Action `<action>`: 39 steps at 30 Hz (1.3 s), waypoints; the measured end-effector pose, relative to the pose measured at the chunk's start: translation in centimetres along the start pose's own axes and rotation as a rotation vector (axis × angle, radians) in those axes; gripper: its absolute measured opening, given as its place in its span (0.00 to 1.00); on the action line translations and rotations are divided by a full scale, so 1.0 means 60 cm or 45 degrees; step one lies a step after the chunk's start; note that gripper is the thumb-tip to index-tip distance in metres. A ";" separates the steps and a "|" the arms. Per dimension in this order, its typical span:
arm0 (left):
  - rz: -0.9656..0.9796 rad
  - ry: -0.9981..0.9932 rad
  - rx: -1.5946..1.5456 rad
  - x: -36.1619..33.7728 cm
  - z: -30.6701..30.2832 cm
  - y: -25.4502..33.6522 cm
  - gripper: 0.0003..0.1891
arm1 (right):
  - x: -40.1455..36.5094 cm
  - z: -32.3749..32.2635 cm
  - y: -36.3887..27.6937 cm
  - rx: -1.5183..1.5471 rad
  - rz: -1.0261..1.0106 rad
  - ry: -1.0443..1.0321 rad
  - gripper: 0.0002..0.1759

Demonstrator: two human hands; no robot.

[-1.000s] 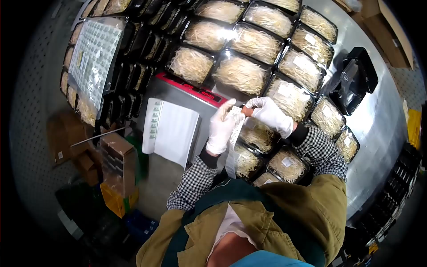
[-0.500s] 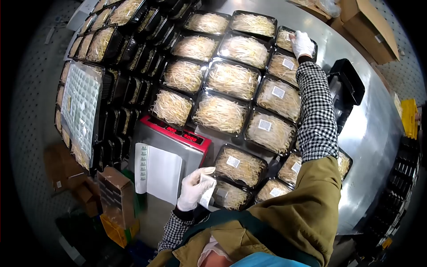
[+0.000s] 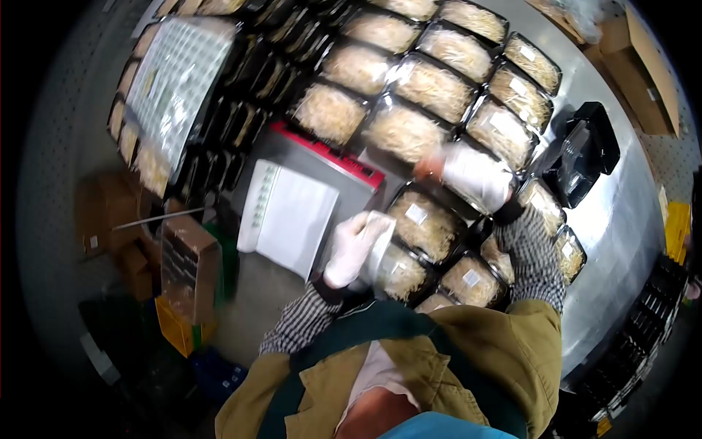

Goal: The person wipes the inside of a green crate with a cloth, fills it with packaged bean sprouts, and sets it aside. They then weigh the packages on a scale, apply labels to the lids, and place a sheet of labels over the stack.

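My left hand, in a white glove, is closed on a strip of white labels beside the labelled trays nearest me. My right hand, also gloved and blurred by motion, is over the rows of trays, next to an unlabelled bean sprout tray; its fingers are too smeared to read. Below it sits a labelled tray. Several black trays of sprouts stand in rows, the right column with white labels. A red-edged scale carries a white label sheet.
Stacked black trays rise at the left, with a clear plastic-wrapped sheet over some. Empty black containers lie on the metal table at the right. Cardboard boxes stand at the top right, and yellow crates at the lower left.
My right hand has come back from the far labelled tray to the near rows. The farthest tray in the right column now shows its label. The view has shifted, and my left hand still holds the strip.
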State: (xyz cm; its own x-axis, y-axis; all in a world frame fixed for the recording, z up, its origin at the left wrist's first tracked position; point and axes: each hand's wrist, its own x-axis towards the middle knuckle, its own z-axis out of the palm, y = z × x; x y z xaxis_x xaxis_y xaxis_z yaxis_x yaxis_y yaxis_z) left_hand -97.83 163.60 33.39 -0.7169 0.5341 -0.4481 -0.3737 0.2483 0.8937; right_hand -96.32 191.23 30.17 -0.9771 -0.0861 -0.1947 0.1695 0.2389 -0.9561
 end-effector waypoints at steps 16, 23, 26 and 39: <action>0.060 -0.372 -0.635 -0.165 -0.183 0.040 0.10 | 0.158 0.147 0.033 -0.964 0.447 1.205 0.21; 0.123 -0.343 -0.379 -0.162 -0.246 0.015 0.09 | 0.157 0.167 0.063 -0.928 0.429 1.447 0.16; 0.141 -0.245 -0.357 -0.140 -0.235 -0.025 0.11 | 0.086 0.244 -0.032 -0.381 0.256 1.048 0.11; -0.091 -0.671 -0.566 -0.107 -0.187 0.027 0.06 | 0.029 0.099 -0.065 -0.513 0.177 1.177 0.12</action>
State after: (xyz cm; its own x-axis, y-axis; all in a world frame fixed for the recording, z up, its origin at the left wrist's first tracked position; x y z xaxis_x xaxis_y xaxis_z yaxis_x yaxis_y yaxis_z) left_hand -100.42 151.53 37.45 -0.3418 0.8781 -0.3348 -0.6958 0.0030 0.7182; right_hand -97.91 184.40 32.24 -0.6978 0.7078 0.1103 0.3997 0.5126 -0.7599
